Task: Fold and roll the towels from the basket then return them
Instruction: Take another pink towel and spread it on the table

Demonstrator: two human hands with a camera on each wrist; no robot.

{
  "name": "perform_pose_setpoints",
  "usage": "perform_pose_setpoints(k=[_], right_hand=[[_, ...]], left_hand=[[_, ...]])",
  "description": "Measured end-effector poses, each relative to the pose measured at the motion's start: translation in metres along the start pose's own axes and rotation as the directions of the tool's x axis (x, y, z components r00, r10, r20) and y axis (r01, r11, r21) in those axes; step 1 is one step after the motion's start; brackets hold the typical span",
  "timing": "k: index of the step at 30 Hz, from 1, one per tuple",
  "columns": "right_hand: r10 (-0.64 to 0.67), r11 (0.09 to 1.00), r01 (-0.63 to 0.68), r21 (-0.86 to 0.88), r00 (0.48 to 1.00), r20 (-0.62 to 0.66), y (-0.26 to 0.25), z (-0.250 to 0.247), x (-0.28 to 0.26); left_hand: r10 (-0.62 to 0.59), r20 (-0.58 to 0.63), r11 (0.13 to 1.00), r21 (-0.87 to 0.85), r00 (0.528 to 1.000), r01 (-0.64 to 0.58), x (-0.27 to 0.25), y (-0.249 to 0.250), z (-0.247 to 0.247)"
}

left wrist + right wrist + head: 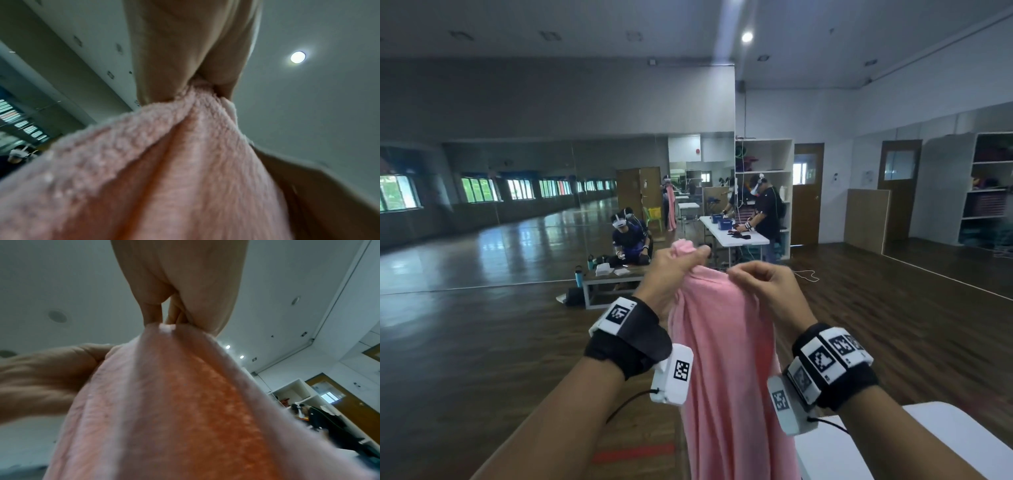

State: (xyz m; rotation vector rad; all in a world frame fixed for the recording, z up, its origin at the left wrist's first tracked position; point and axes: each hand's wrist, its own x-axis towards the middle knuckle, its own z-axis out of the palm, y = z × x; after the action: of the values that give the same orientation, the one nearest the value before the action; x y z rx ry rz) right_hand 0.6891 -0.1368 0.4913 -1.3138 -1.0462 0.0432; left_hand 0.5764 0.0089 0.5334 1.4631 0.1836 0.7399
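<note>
Head view: pink towel (726,359) hangs in the air above the white table (935,445) corner. Left hand (671,274) bunches its top edge, right hand (767,291) pinches just beside, probably hunting corners to spread it for folding.

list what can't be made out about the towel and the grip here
- Lower end of the soft pink terry towel: cut off by the head view's bottom edge.
- Left hand fingers: left wrist view blurred, towel bunched over them.
- Basket: in no view.
- White table: corner only, head view.
</note>
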Motion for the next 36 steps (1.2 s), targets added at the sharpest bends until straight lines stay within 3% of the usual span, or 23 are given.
perform_pose_setpoints(k=[2,5,8,12,16,25,28,30,36], right_hand=[[0.035,0.999,-0.035,-0.02,0.999,0.02,0.011,-0.001,-0.009],[0.039,0.999,-0.039,-0.002,0.999,-0.021,0.019,-0.001,-0.01],[0.053,0.998,-0.054,-0.041,0.998,-0.038,0.023,0.001,-0.008],[0.185,0.974,-0.201,0.104,0.972,0.149,0.029,0.014,-0.025],[0.146,0.978,-0.177,0.11,0.959,0.243,0.031,0.032,-0.033],[0.161,0.971,-0.19,0.142,0.967,0.197,0.03,0.04,-0.033],[0.086,0.995,-0.096,0.027,0.963,0.256,0.026,0.048,-0.037],[0.055,0.998,-0.049,-0.039,0.982,0.18,0.026,0.053,-0.036],[0.019,1.0,-0.019,0.004,0.999,0.043,0.022,0.056,-0.016]], left_hand=[[0.012,-0.089,1.0,0.002,0.996,-0.012,0.007,0.0,-0.008],[0.051,-0.03,0.977,0.208,0.998,-0.044,-0.002,-0.008,0.001],[0.08,-0.03,0.967,0.244,0.996,-0.07,0.001,-0.012,0.005],[0.154,-0.059,0.958,0.254,0.986,-0.135,0.014,-0.003,0.005],[0.192,-0.005,0.934,0.308,0.981,-0.182,0.015,-0.002,0.018],[0.18,-0.06,0.942,0.298,0.982,-0.155,0.02,-0.002,0.003],[0.149,-0.106,0.944,0.31,0.983,-0.11,0.021,-0.001,0.0],[0.123,-0.104,0.944,0.32,0.987,-0.083,0.02,0.0,0.002],[0.087,-0.01,0.914,0.398,0.996,-0.076,0.018,0.002,0.011]])
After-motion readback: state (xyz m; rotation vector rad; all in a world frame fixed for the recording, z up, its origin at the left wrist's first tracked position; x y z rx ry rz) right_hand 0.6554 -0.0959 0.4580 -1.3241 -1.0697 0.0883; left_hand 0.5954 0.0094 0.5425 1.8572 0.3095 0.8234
